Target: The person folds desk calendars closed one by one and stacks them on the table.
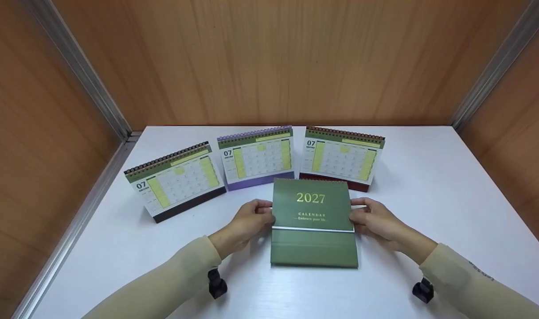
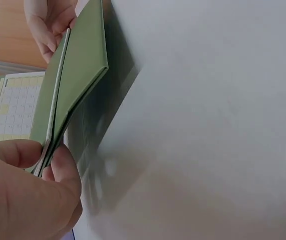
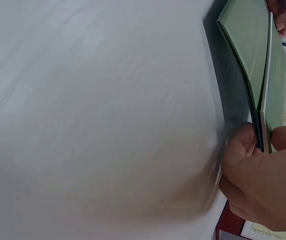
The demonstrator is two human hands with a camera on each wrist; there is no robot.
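Two hands hold a green 2027 calendar by its sides.
From here I see the left hand point(image 1: 249, 221) pinching one side edge, thumb on top and fingers beneath, and the right hand point(image 1: 378, 221) gripping the opposite edge the same way. Between them, the green calendar point(image 1: 314, 247) shows gold lettering; I can't tell whether its base touches the white counter point(image 1: 438, 186). Just beyond it stand three desk calendars open at 07: a black-based one point(image 1: 181, 186) at left, a purple-based one point(image 1: 269, 155) in the middle, a red-based one point(image 1: 340, 159) at right. Behind rises a wood-grain wall point(image 1: 296, 62).
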